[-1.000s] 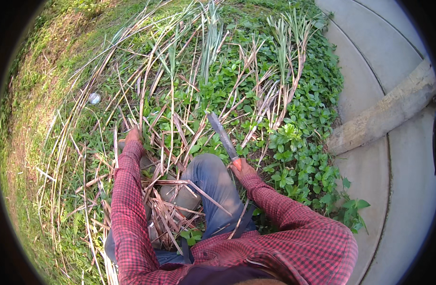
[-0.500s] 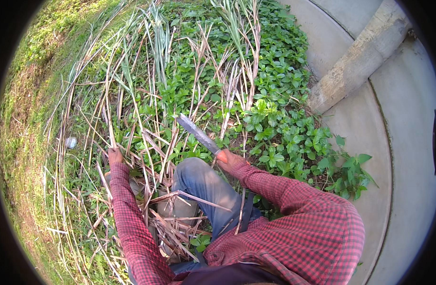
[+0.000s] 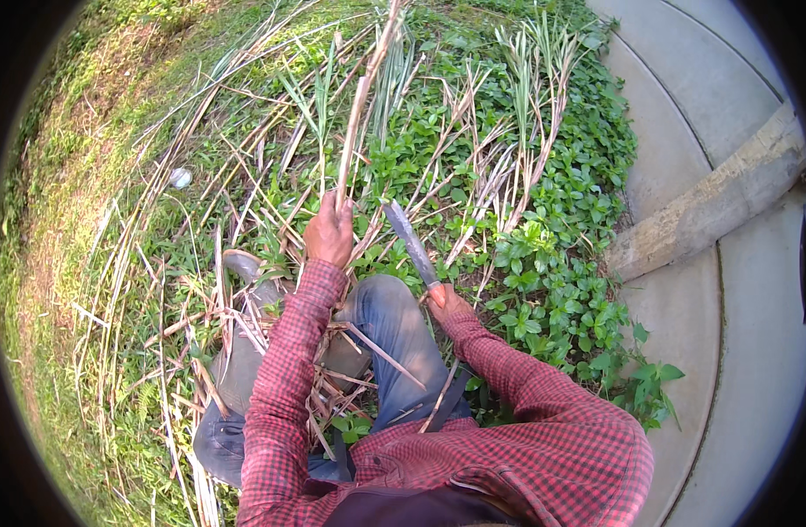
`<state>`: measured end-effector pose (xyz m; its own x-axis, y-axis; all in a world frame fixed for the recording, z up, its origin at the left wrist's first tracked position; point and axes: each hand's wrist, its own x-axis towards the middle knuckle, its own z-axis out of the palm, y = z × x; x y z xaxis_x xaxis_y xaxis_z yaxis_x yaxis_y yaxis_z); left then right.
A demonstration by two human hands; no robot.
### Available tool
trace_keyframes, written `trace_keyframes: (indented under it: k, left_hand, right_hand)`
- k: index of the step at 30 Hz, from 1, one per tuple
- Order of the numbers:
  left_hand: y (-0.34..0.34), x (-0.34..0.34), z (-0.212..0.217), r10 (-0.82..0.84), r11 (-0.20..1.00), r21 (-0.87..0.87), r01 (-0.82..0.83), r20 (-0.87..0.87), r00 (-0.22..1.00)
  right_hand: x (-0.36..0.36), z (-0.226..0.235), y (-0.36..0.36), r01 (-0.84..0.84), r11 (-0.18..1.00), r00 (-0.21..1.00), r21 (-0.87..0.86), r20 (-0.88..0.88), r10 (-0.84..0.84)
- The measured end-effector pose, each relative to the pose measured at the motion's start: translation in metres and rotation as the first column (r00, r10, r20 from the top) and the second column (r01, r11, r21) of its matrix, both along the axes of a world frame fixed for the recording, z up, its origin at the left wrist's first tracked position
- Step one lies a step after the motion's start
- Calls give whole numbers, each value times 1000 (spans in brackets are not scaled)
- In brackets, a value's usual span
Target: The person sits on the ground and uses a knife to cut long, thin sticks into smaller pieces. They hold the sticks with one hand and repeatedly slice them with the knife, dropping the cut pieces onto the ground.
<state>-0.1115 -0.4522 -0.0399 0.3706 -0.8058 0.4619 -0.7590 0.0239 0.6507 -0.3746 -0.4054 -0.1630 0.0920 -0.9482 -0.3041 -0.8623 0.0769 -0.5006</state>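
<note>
One long dry tan stalk (image 3: 361,97) gripped by left hand (image 3: 330,233), right hand (image 3: 447,303) clutching grey blade (image 3: 409,241)

Dull metal blade (image 3: 410,241), dry fibrous stalk (image 3: 361,105), checked cloth sleeve (image 3: 284,369), smooth concrete (image 3: 754,334).

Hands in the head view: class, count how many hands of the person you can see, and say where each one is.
2. The left hand grips a tall dry brown stalk at centre; the right hand holds a long grey metal blade beside the blue-jeaned knee.
</note>
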Motion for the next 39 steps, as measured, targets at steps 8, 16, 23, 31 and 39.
trace_keyframes:
  k: [8,16,23,31,39]
  left_hand:
    - [-7,-109,41,-614,789,47,613,103,782]
    - [-15,70,2,-144,958,238,159,-80,986]
    - [25,311,-79,299,838,432,-334,147,943]
    - [34,420,-188,316,840,399,-368,192,929]
    - [52,492,-219,391,783,406,-471,266,881]
  right_hand:
    - [-1,-16,-4,-30,999,999,-43,-39,28]
    - [2,-18,-5,-12,999,995,-32,-99,9]
    - [8,-15,0,-10,999,995,-31,-103,7]
    - [4,-14,-13,-26,999,989,38,-142,31]
    - [24,-26,-15,-78,996,993,-34,-96,75]
